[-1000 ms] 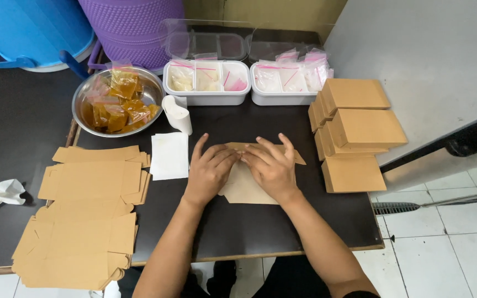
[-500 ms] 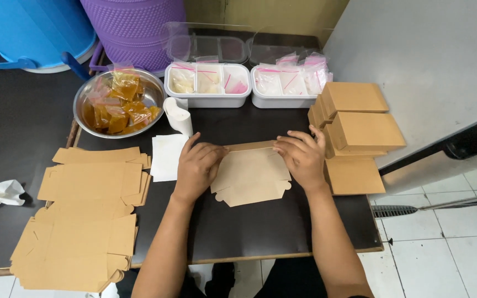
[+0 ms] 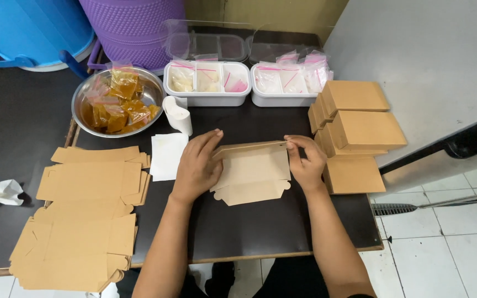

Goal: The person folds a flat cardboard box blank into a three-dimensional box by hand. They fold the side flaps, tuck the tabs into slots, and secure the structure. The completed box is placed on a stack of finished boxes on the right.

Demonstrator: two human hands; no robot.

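Observation:
A flat brown cardboard box blank lies on the dark table in front of me, partly folded, its far flap raised. My left hand presses on its left side with the fingers along the raised flap. My right hand pinches the right end of that flap between thumb and fingers.
Stacks of flat blanks lie at the left. Folded brown boxes are piled at the right. Behind stand a metal bowl of amber sachets, two white trays of small bags, white paper, a blue tub and a purple basket.
My hands have moved apart from the middle of the blank to its two sides. The blank has opened out wider and its far flap has come up.

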